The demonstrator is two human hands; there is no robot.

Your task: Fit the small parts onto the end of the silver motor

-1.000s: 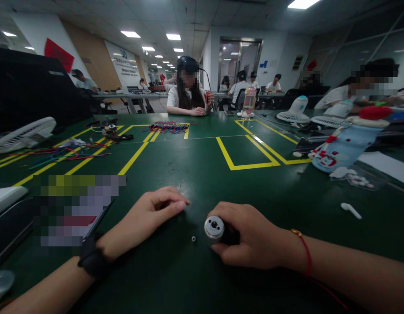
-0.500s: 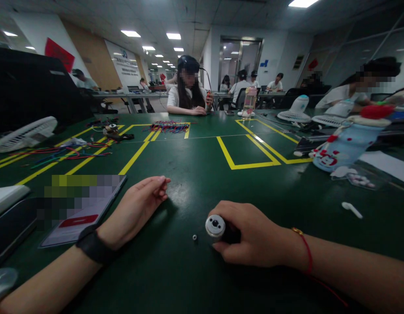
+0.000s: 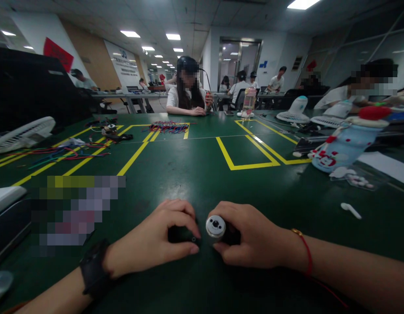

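My right hand (image 3: pixel 251 235) is wrapped round an upright metal cylinder (image 3: pixel 215 227), whose silvery round top has a dark centre hole and small holes beside it. Its lower part is hidden by my fingers and shadow. To its left, my left hand (image 3: pixel 169 231) lies low over the table, thumb and index finger curved apart. Between those fingertips, on the green table, is a small ring-like metal piece (image 3: pixel 193 239), dim in the shade. The left fingers do not appear closed on it.
A blurred-out flat sheet (image 3: pixel 80 213) lies left of my left hand. At right are a white earbud (image 3: pixel 351 210), a small clear bag (image 3: pixel 355 178) and a blue bottle (image 3: pixel 346 146). Wires (image 3: pixel 169 127) are heaped farther back, before a seated person (image 3: pixel 185 93).
My left hand has moved right and nearer to me, its fingers parting around the small ring-like piece. My right hand keeps the metal cylinder in the same place.
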